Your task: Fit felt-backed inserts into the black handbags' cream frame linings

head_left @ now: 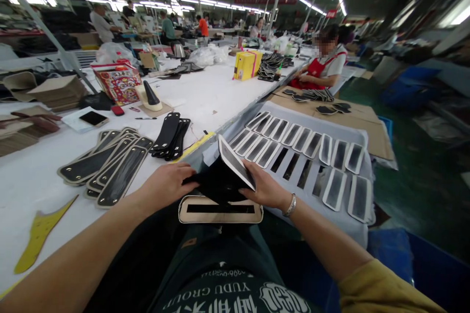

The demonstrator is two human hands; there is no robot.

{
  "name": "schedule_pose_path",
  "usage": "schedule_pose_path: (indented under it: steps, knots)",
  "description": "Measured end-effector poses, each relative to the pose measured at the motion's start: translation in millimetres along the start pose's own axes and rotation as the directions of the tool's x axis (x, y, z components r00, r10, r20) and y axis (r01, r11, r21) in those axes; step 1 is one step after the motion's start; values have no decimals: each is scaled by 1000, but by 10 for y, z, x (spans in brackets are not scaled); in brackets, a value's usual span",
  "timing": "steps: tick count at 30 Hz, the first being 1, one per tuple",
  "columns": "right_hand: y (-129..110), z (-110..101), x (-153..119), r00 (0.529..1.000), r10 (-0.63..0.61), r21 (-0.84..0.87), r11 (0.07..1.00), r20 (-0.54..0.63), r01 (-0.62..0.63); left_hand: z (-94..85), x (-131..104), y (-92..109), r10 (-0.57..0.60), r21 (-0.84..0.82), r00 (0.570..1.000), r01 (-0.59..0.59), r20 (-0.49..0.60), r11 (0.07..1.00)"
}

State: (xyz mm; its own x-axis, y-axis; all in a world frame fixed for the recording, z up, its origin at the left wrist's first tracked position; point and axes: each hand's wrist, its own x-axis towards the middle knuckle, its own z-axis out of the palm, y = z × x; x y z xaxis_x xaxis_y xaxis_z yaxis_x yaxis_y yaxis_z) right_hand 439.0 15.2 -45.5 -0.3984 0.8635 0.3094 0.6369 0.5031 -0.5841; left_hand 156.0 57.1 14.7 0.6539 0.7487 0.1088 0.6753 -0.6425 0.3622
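Note:
My left hand (pixel 176 180) is closed, thumb and fingers pinching the edge of a black sheet-like piece (pixel 216 178). My right hand (pixel 267 187) grips a rounded panel with a pale rim (pixel 235 159), which stands tilted against the black piece. Where the panel and the black piece meet, I cannot tell whether they are joined. Just below both hands, over my lap, lies a beige rounded panel (pixel 220 219) with a dark strip along its middle. Left of my left hand are a fanned stack of dark straps with pale edges (pixel 123 176) and several small black straps (pixel 171 137).
On the right, a grey cloth-covered board (pixel 290 215) bears rows of pale-rimmed panels (pixel 334 188). A yellow template (pixel 42 234), a phone (pixel 94 118) and a yellow box (pixel 246 65) rest on the white table (pixel 205 102). A co-worker in a red apron (pixel 317 71) sits beyond the board.

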Motion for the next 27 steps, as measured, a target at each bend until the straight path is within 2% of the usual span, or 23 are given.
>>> schedule_pose_path:
  steps: [3,7,12,20,24,27]
  knots:
    - [-24,-39,-32,1000,7,-16,1000,13,-6,6,-61,33,42,79,998,-46,48,996]
    - [-50,-55,-44,1000,12,-9,1000,13,-12,-29,-84,76,72,69,994,-77,78,995]
    - [-5,9,-71,998,58,15,998,11,-58,-20,-15,73,49,124,991,-64,126,990]
    - [68,-2,-86,996,82,-71,994,-20,-83,11,142,85,31,280,985,-78,168,957]
    - [38,-64,-101,994,109,-107,988,12,-107,127,157,59,45,208,977,-89,207,974]
    - [-4,-115,-140,993,76,-155,986,90,-61,410,92,-10,15,-12,984,-13,175,1000]
